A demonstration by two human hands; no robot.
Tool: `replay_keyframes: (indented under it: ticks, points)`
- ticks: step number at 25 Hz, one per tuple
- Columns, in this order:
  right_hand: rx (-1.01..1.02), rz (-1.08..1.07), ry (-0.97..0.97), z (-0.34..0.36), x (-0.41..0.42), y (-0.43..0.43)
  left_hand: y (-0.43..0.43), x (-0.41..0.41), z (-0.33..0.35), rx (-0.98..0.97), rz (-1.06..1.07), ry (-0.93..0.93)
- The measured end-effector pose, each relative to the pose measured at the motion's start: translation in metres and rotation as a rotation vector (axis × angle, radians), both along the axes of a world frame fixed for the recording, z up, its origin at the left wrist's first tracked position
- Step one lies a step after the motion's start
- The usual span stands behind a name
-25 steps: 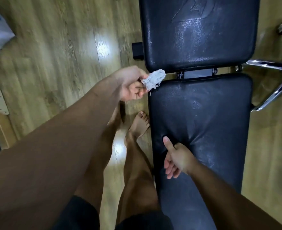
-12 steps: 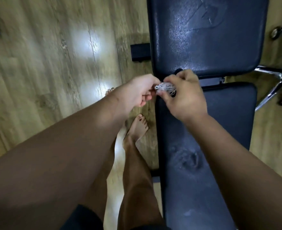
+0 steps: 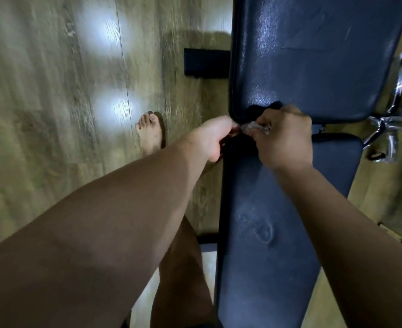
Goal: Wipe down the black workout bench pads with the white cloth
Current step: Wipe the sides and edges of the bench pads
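Overhead view of a black workout bench, which runs up the right half of the frame. The upper pad (image 3: 313,55) fills the upper right, and its glossy cover shows bright reflections near its left edge. The lower pad (image 3: 278,221) runs from centre right to the bottom edge, with a faint ring-shaped mark on its surface at mid-length. A narrow gap separates the two pads.

Both hands meet at the left end of this gap, near the centre of the frame. The white cloth (image 3: 254,127) is bunched into a small wad between them, at the lower left corner of the upper pad. Whether it touches the pad cannot be told. The right hand (image 3: 284,138) enters from the lower right, with its fingers curled around the wad so that only a small part shows. The left hand (image 3: 213,136) enters from the lower left, with its fingers clenched and pinching the left end of the cloth. Motion blur softens the detail here.

The wooden floor (image 3: 53,114) covers the left half and carries two bright light reflections. A bare foot (image 3: 150,132) stands on it, left of the hands. A black block (image 3: 206,62) lies just beside the upper pad's left edge. A chrome frame (image 3: 389,124) shows at the right edge, level with the gap. A bare leg (image 3: 178,268) occupies the bottom centre, between the left forearm and the lower pad.
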State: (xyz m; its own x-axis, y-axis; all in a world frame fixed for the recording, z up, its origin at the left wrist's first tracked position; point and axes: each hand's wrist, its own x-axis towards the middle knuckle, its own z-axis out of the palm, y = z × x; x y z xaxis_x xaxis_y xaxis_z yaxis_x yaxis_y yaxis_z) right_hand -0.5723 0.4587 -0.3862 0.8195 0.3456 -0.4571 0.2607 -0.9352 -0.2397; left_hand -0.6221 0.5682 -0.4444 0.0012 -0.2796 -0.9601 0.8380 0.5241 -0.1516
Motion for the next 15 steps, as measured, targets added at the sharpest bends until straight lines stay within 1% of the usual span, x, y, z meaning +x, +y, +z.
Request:
replay_keyframes:
  ticks: [2, 4, 6, 9, 10, 12, 15]
  points:
    - [0.036, 0.0, -0.013, 0.011, 0.002, -0.008, 0.003, -0.003, 0.003, -0.035, -0.001, -0.051]
    - [0.097, -0.022, -0.066, 0.019, -0.002, -0.017, 0.007, -0.005, 0.001, -0.065, -0.055, -0.121]
    - [0.088, -0.065, -0.094, 0.016, -0.008, -0.018, 0.005, -0.004, -0.002, -0.075, -0.076, -0.164]
    - [-0.019, -0.194, -0.091, 0.008, -0.017, 0.002, 0.002, -0.002, -0.006, -0.019, 0.013, -0.088]
    - [-0.029, -0.229, -0.074, 0.008, -0.023, 0.012, 0.006, -0.004, -0.004, 0.009, 0.037, -0.062]
    - [-0.001, -0.198, -0.011, 0.009, -0.039, 0.033, 0.024, -0.014, -0.002, 0.054, 0.05, -0.039]
    - [0.104, -0.146, 0.118, 0.013, -0.06, 0.047, 0.048, -0.038, 0.008, 0.131, -0.112, -0.062]
